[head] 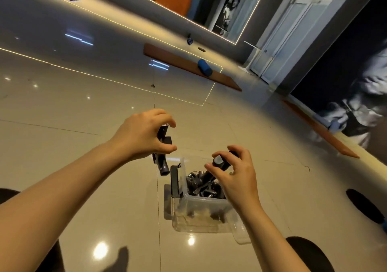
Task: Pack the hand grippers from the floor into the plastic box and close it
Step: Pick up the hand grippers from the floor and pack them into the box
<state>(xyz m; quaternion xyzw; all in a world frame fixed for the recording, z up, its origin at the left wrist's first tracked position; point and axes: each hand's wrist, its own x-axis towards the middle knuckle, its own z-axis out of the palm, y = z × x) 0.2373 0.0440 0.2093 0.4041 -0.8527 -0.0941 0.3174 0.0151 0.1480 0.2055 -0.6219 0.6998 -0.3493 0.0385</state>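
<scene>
Left hand [144, 134] has its fingers curled round a dark hand gripper [161, 153], held in the air just left of and a bit above the box, one rounded handle end poking out below the palm. Right hand [234, 173] pinches the knobby black end of another gripper [218, 163] with thumb and fingertips, right over the open top of the clear plastic box [199, 215]. Directly under that grip sits a tangled pile of black and metallic grippers [201, 184]. The box is see-through with rounded corners, with a black latch [175, 182] on its left side, standing on glossy beige floor tiles [83, 146].
</scene>
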